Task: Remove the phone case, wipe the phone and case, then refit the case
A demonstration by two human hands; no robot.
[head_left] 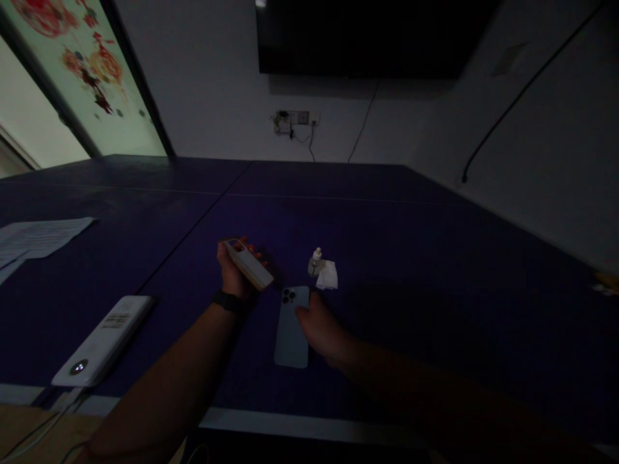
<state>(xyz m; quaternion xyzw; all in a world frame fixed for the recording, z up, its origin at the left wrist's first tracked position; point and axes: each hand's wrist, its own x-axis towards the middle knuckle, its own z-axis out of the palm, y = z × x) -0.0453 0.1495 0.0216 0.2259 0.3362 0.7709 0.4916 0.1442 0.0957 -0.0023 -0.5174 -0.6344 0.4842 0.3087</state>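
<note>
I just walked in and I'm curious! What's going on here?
A person holds what looks like a phone case in their left hand. Their right hand touches a light blue iPhone lying face down on a dark blue table. A small bottle and a white tissue sit nearby, and a white power bank lies off to the left.

room: blue table (449, 335) right of hands (236, 274) (324, 328) | in way: phone (290, 328), small bottle (314, 263), tissue (327, 276), left power bank (104, 341)
</note>
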